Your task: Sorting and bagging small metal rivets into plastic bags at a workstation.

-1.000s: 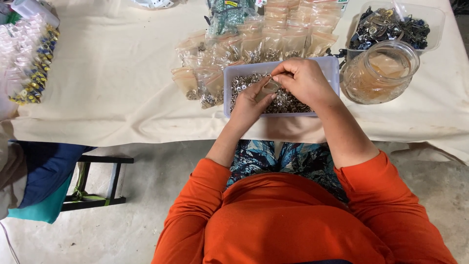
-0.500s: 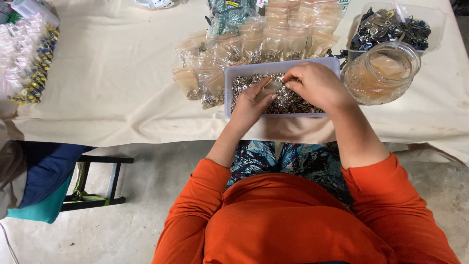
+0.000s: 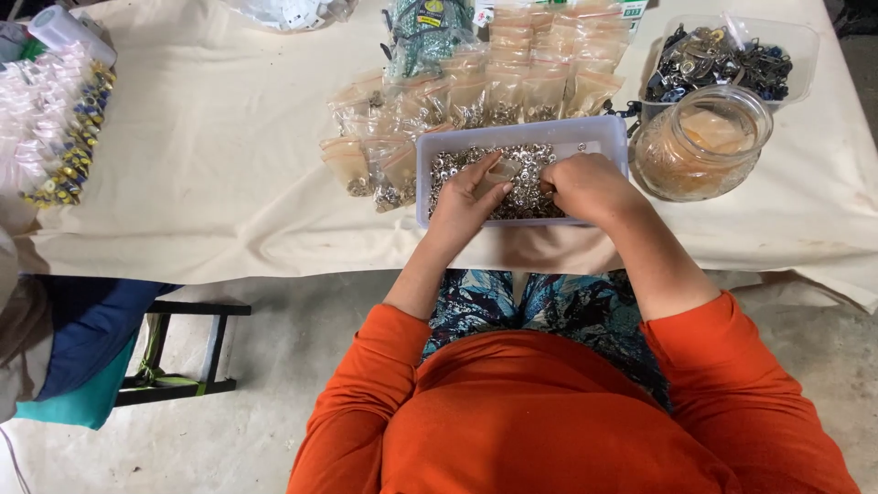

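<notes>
Left hand [image 3: 466, 203] pinched small clear bag [image 3: 501, 171]; right hand [image 3: 585, 186] curled in tray [image 3: 611, 137] of tiny metal rings [image 3: 530, 192]. Bag likely light, limp, slippery; best gripped at mouth.

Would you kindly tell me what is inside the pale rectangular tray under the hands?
The tray holds a heap of small silvery metal rings. The left hand and right hand cover part of the heap, so what lies beneath them is hidden.
</notes>
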